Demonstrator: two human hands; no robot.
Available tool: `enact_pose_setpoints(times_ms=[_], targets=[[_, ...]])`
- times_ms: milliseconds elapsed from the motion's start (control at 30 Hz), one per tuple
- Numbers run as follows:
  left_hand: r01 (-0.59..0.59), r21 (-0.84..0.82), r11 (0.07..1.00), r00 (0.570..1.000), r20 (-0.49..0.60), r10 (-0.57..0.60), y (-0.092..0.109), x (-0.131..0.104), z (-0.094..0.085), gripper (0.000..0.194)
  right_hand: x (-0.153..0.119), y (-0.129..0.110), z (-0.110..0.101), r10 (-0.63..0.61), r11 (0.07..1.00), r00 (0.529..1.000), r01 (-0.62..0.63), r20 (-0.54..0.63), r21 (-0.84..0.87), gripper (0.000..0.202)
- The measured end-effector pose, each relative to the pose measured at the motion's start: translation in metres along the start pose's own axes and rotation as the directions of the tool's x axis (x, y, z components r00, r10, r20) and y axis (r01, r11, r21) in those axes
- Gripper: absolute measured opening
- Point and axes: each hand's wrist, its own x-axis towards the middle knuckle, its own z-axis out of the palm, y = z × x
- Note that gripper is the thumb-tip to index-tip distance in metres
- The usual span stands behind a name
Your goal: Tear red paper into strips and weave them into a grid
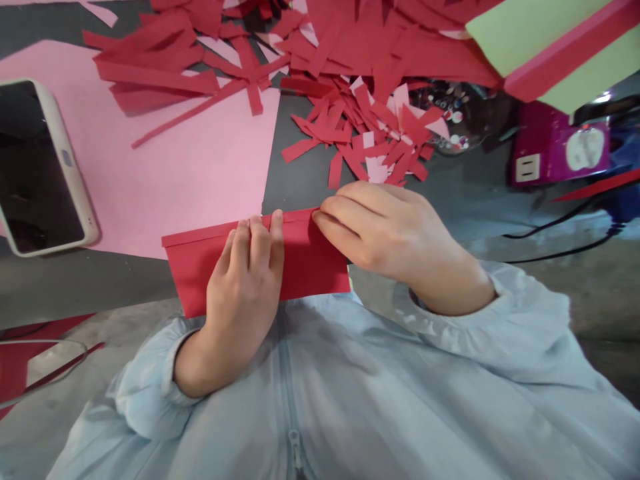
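A sheet of red paper (310,267) lies at the table's near edge, with a narrow strip folded over along its far side. My left hand (246,280) rests flat on the paper, fingers stretched out and their tips at the folded strip. At the right end of that fold, the fingertips of my right hand (383,227) are pinched together on the paper's edge. The right hand covers the paper's far right corner.
Pink paper (200,180) lies at left under a phone (40,167). Red paper scraps (350,120) heap beyond the hands. At right are a dish of small beads (457,123), a purple power socket box (555,143), black cables (565,252) and a green-and-red folded card (550,50).
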Motion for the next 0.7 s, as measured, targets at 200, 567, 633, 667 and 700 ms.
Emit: enact_pose_setpoints(times_ms=[200,567,633,667,700], targets=[[-0.047,0.126,0.991,0.998,0.039,0.042,0.0001,0.0031,-0.0046,0.053,-0.002,0.0016,-0.0002,-0.084,0.993,0.994,0.078,-0.066,-0.084,0.031],[-0.055,0.1,0.993,0.998,0.001,0.055,-0.0056,0.0016,-0.0031,0.052,-0.0039,0.0047,0.0039,-0.067,0.997,0.996,0.066,-0.055,-0.026,0.033],[-0.071,0.115,0.991,0.997,-0.011,0.073,-0.0063,0.0017,-0.0029,0.051,-0.0036,0.0044,0.0041,-0.072,0.997,0.996,0.07,-0.061,-0.043,0.034],[-0.081,0.126,0.989,0.996,-0.014,0.084,-0.0064,0.0019,-0.003,0.051,-0.0035,0.0042,0.0042,-0.081,0.995,0.994,0.077,-0.07,-0.065,0.033],[-0.09,0.14,0.986,0.995,-0.017,0.094,-0.0063,0.0021,-0.0032,0.051,-0.0034,0.0041,0.0043,-0.091,0.992,0.993,0.083,-0.08,-0.092,0.033]])
